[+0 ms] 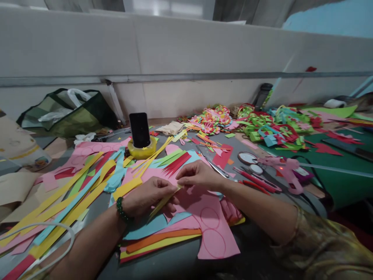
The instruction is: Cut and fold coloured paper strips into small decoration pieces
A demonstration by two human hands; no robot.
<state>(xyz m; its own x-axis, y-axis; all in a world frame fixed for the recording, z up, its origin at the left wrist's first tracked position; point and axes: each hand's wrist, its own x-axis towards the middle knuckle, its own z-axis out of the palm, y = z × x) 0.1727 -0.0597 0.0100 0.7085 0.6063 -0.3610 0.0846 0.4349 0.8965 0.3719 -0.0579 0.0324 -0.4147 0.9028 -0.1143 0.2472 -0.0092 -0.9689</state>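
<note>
Both hands meet over a stack of pink sheets (214, 229) with circles drawn on the top one. My left hand (153, 194), with a green bead bracelet at the wrist, pinches a narrow yellow paper strip (161, 206) that slants down toward the stack. The fingertips of my right hand (196, 175) are closed on the strip's upper end. Just behind the hands lie red strips (177, 163) and green strips (171, 157). A yellow folded piece (127, 188) rests beside my left hand.
A phone (140, 130) stands in a yellow tape roll (142, 148). Long coloured strips (67, 198) spread at the left. Scissors (214, 165), red pens (258, 181) and a pink glue gun (284, 169) lie right. Paper flowers (211, 119) are heaped behind.
</note>
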